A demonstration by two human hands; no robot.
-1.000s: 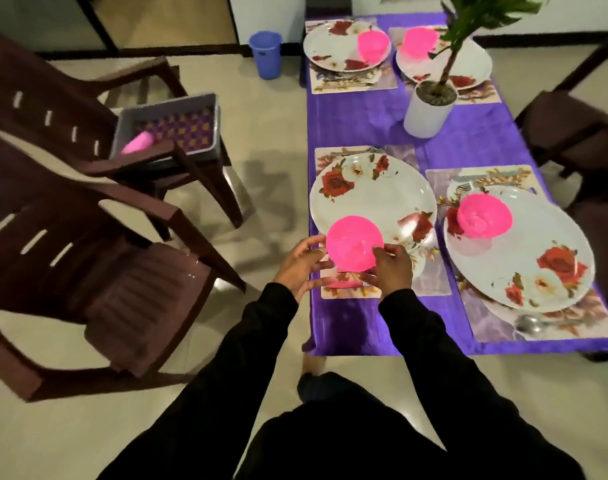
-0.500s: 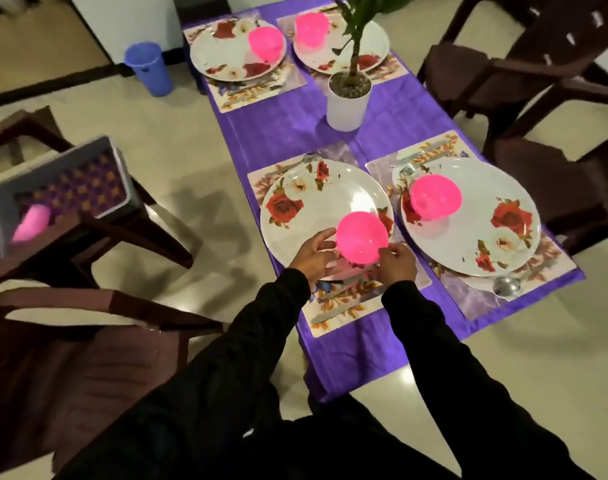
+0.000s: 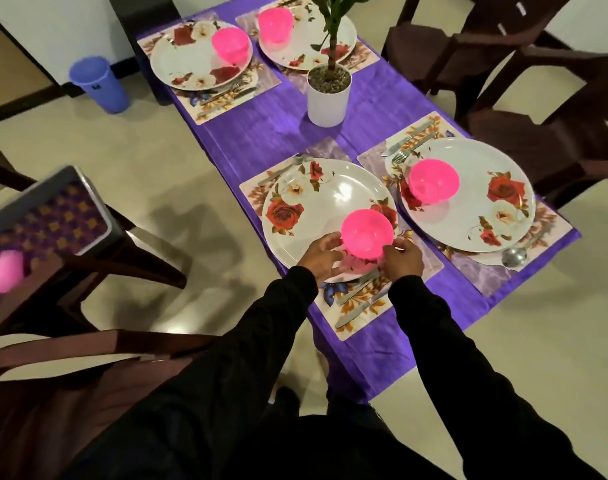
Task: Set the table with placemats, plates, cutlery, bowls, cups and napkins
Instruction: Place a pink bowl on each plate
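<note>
A pink bowl sits at the near edge of a rose-patterned white plate on the near-left placemat, where a knife also lies. My left hand cups the bowl's left side and my right hand cups its right side, fingers curled round it. The near-right plate carries its own pink bowl, with a spoon at its near edge. Two far plates each hold a pink bowl.
A white plant pot stands mid-table on the purple cloth. At left a grey crate with a pink cup rests on a brown chair. A blue bin is on the floor. Brown chairs line the right side.
The bowl has come down from in front of the plate onto the plate's near edge, both hands still around it. My view has swung left and tilted.
</note>
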